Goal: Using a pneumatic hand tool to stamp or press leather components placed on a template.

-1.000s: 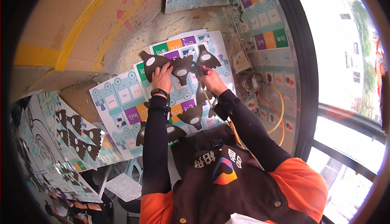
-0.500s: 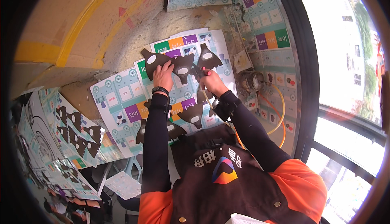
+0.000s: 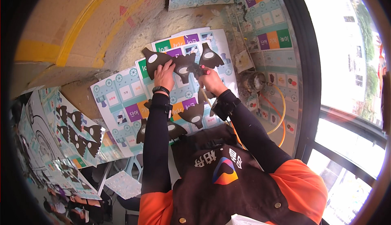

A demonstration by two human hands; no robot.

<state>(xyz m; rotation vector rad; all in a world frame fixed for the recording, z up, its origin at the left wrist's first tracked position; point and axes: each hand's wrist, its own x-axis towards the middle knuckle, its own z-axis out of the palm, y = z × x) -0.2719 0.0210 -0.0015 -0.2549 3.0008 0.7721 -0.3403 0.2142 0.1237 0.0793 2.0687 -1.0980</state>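
My left hand [image 3: 165, 76] lies with its fingers stretched over the edge of a dark brown cut-out piece [image 3: 157, 58] with a white oval. A spray gun [image 3: 200, 70] with red knobs is gripped in my right hand [image 3: 212, 81]. The gun's front end is close to a second dark piece [image 3: 185, 66], to the right of my left fingers. Another dark piece [image 3: 211, 56] with a white oval lies farther right. Nearer to me lie several more such pieces, among them one scalloped piece [image 3: 192, 114]. All rest on printed sheets [image 3: 122, 88].
A yellow hose [image 3: 282, 106] and an orange hose [image 3: 281, 137] curve at the right, near a dirty round container [image 3: 253, 81]. Cardboard [image 3: 97, 17] walls the far left. More dark pieces lie on sheets at the left [image 3: 77, 131]. A window [image 3: 342, 41] stands right.
My right hand has shifted slightly left with the spray gun, its front end now nearer the middle piece. My left hand stays almost in place.
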